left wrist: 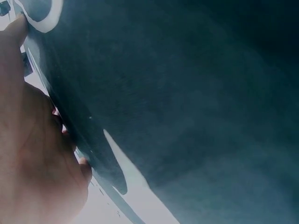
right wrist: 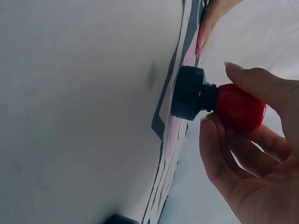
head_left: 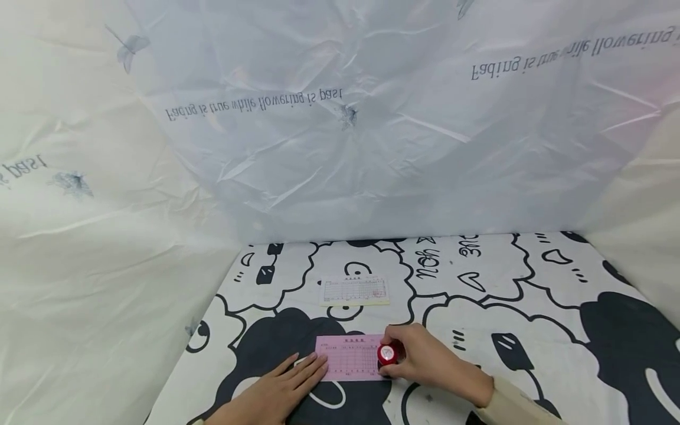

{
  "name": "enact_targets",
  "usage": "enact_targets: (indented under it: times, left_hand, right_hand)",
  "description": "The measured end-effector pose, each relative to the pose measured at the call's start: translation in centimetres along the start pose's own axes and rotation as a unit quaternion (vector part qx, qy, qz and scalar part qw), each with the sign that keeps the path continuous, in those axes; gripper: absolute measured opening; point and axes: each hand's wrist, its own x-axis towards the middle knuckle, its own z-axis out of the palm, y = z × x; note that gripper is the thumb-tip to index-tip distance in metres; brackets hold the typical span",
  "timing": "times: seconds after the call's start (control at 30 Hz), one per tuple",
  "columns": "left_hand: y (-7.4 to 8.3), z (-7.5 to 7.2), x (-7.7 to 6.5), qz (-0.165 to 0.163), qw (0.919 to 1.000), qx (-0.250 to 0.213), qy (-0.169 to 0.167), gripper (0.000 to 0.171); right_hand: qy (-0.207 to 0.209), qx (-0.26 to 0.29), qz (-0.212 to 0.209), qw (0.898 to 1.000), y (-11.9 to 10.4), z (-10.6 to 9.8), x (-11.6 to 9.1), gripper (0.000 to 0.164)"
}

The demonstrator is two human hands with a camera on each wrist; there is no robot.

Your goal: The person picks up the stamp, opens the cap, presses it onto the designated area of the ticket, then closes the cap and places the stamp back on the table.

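Right at the edge of it: the right hand had its fingertips pinched round the red knob of the stamp, black base at the pink slip's right end. The left hand lay flat, fingers straight, on the slip's left edge. Stamping looked the step in hand (full contact? couldn't tell). Farther off lay a white slip, reddish mark at its right. The next move seemed to call for even pressure, then a straight lift.
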Motion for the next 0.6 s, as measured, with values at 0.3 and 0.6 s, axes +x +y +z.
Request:
enact_targets:
  times: [0.3, 0.6]
  left_hand:
    - [0.2, -0.04, -0.04, 0.009, 0.9999, 0.009, 0.007, 0.099]
    - [0.14, -0.23, 0.0, 0.0, 0.9999, -0.007, 0.007, 0.099]
  right_hand:
    - [-0.009, 0.007, 0.022, 1.0, -0.11, 0.29, -0.43, 0.028]
    - [-0.003, -0.003, 0.008, 1.0, -0.12, 0.14, -0.18, 0.028]
